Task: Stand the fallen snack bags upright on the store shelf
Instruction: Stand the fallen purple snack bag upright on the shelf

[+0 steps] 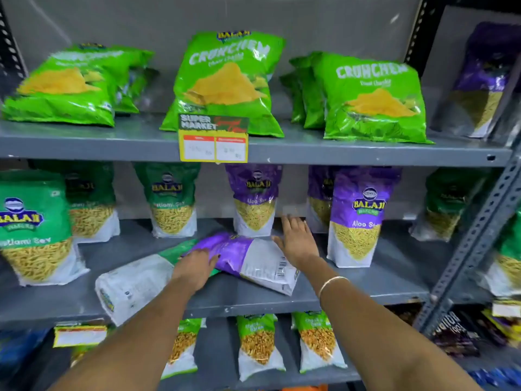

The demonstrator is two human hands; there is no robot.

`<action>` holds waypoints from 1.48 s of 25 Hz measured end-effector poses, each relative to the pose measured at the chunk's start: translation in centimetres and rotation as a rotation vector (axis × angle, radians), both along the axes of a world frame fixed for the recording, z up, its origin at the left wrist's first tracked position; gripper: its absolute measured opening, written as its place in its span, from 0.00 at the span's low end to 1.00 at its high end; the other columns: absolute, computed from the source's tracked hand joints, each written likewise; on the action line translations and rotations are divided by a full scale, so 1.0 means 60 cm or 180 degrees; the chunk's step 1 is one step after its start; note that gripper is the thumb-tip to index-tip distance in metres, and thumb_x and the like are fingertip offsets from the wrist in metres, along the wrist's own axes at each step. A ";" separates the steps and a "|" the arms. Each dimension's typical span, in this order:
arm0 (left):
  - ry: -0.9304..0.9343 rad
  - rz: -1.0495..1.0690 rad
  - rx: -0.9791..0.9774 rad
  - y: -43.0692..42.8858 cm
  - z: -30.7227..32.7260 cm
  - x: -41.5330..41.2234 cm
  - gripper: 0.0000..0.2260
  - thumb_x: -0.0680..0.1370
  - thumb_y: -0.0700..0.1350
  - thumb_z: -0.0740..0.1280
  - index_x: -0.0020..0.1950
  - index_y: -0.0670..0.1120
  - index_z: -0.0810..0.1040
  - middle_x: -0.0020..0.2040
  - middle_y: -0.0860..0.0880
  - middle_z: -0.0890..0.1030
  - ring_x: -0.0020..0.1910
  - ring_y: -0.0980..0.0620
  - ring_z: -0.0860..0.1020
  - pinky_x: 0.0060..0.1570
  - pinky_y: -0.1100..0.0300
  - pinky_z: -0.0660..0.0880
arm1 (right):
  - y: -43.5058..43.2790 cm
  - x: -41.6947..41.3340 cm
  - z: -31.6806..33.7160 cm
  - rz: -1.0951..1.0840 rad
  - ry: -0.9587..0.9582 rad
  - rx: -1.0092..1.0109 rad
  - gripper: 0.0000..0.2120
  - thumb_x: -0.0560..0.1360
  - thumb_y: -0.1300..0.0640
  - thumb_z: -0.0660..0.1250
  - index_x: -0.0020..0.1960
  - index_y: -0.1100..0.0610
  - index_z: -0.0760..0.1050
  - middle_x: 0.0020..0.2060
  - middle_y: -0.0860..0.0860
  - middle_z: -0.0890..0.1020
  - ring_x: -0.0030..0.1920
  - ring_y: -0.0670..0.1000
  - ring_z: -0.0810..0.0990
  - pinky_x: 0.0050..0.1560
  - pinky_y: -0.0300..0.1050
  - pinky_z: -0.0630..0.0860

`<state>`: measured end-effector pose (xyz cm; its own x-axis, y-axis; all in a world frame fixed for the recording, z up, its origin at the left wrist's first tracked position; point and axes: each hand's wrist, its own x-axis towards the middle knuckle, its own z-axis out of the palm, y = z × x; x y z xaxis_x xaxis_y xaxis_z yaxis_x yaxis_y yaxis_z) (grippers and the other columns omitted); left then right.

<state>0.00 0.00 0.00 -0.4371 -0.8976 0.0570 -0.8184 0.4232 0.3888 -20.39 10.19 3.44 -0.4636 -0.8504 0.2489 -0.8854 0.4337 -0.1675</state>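
Observation:
A purple snack bag [248,255] lies flat, back side up, on the grey middle shelf [366,289]. A green bag [132,283] lies fallen to its left, partly under the purple one and jutting over the shelf's front edge. My left hand [194,266] rests on the purple bag's left end, fingers curled over its edge. At the bag's right side my right hand [296,238] is spread flat, touching or just above the bag, holding nothing.
Upright green bags [33,227] and purple bags [358,218] stand around the fallen ones on the middle shelf. Large green chip bags [225,83] fill the top shelf, with a price tag [214,139] on its edge. A slotted upright post [473,238] stands at right. More bags [259,345] below.

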 end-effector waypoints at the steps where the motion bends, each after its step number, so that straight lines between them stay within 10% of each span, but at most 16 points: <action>1: -0.0047 0.0222 0.0620 -0.007 -0.003 -0.021 0.24 0.81 0.52 0.50 0.68 0.37 0.67 0.66 0.36 0.74 0.64 0.38 0.74 0.61 0.49 0.71 | -0.013 -0.023 -0.002 -0.0052 -0.0412 0.0205 0.26 0.79 0.47 0.53 0.70 0.63 0.62 0.70 0.62 0.67 0.71 0.60 0.65 0.71 0.53 0.61; 6: 0.1981 0.1465 0.3502 -0.013 -0.030 -0.100 0.34 0.78 0.59 0.57 0.75 0.37 0.55 0.71 0.31 0.65 0.65 0.32 0.72 0.63 0.43 0.69 | -0.059 -0.118 -0.034 0.0182 -0.1765 0.0985 0.18 0.79 0.45 0.53 0.51 0.56 0.75 0.49 0.57 0.79 0.64 0.59 0.74 0.57 0.44 0.68; 10: 0.3389 0.1822 0.3785 -0.028 -0.051 -0.125 0.27 0.77 0.51 0.62 0.71 0.37 0.62 0.48 0.35 0.75 0.47 0.36 0.77 0.63 0.40 0.69 | -0.095 -0.162 -0.063 0.0211 -0.2725 0.1464 0.28 0.75 0.42 0.59 0.67 0.60 0.68 0.58 0.54 0.75 0.58 0.52 0.74 0.56 0.42 0.67; 12: 0.3580 0.1852 0.3857 -0.030 -0.048 -0.121 0.22 0.77 0.50 0.63 0.64 0.37 0.69 0.52 0.36 0.77 0.58 0.36 0.76 0.63 0.41 0.69 | -0.098 -0.172 -0.066 0.0191 -0.3171 0.1499 0.21 0.73 0.44 0.66 0.59 0.57 0.73 0.51 0.53 0.79 0.47 0.49 0.75 0.50 0.42 0.72; 15: 0.3536 0.1681 0.3865 -0.032 -0.021 -0.112 0.17 0.77 0.53 0.62 0.57 0.40 0.72 0.51 0.40 0.79 0.64 0.41 0.74 0.62 0.43 0.69 | -0.094 -0.182 -0.054 0.0358 -0.3112 0.1727 0.14 0.69 0.45 0.71 0.36 0.54 0.72 0.27 0.49 0.70 0.28 0.47 0.68 0.32 0.37 0.68; 20: 0.3213 0.1231 0.3473 -0.051 0.069 -0.103 0.20 0.76 0.60 0.58 0.51 0.44 0.73 0.42 0.46 0.77 0.37 0.49 0.77 0.56 0.49 0.68 | -0.089 -0.163 -0.020 0.0627 -0.3176 0.1829 0.08 0.70 0.54 0.72 0.44 0.58 0.78 0.38 0.51 0.76 0.40 0.47 0.78 0.46 0.48 0.79; 24: 0.2778 0.0535 0.3101 -0.057 0.134 -0.115 0.24 0.78 0.57 0.57 0.71 0.49 0.64 0.70 0.47 0.70 0.62 0.47 0.74 0.66 0.50 0.65 | -0.087 -0.146 -0.025 0.0635 -0.3187 0.1198 0.29 0.64 0.59 0.77 0.62 0.60 0.72 0.58 0.54 0.79 0.58 0.53 0.78 0.41 0.45 0.80; 27: 0.2624 0.0092 0.2801 -0.072 0.150 -0.144 0.27 0.78 0.56 0.59 0.75 0.47 0.61 0.75 0.47 0.64 0.67 0.46 0.71 0.68 0.53 0.66 | -0.085 -0.135 -0.045 0.0665 -0.3201 0.0386 0.18 0.63 0.64 0.77 0.49 0.55 0.76 0.51 0.53 0.80 0.51 0.51 0.78 0.40 0.41 0.75; 30: 0.2669 -0.0072 0.2653 -0.085 0.136 -0.158 0.26 0.78 0.52 0.61 0.74 0.46 0.63 0.50 0.51 0.86 0.30 0.53 0.82 0.48 0.59 0.76 | -0.093 -0.133 -0.074 0.0334 -0.3067 -0.0434 0.25 0.59 0.67 0.78 0.54 0.61 0.75 0.55 0.57 0.81 0.55 0.54 0.79 0.55 0.46 0.77; 32: 0.2783 -0.0115 0.2580 -0.097 0.112 -0.162 0.24 0.78 0.50 0.61 0.73 0.46 0.65 0.58 0.48 0.83 0.19 0.56 0.78 0.46 0.61 0.75 | -0.093 -0.128 -0.092 0.0122 -0.3040 -0.0587 0.31 0.58 0.68 0.78 0.59 0.66 0.72 0.58 0.59 0.80 0.57 0.55 0.78 0.60 0.48 0.75; 34: 0.2952 -0.0207 0.2752 -0.097 0.098 -0.160 0.21 0.78 0.49 0.61 0.71 0.47 0.68 0.63 0.49 0.80 0.27 0.58 0.81 0.49 0.61 0.75 | -0.094 -0.124 -0.102 0.0030 -0.2942 -0.0590 0.32 0.58 0.66 0.79 0.60 0.66 0.71 0.59 0.60 0.79 0.58 0.56 0.78 0.62 0.51 0.74; 37: 0.2383 -0.0327 0.3028 -0.086 0.076 -0.146 0.15 0.74 0.47 0.67 0.60 0.51 0.75 0.60 0.54 0.77 0.65 0.53 0.72 0.74 0.48 0.55 | -0.092 -0.119 -0.097 0.0016 -0.2804 -0.0457 0.33 0.60 0.64 0.79 0.60 0.66 0.70 0.60 0.60 0.79 0.61 0.59 0.77 0.63 0.53 0.73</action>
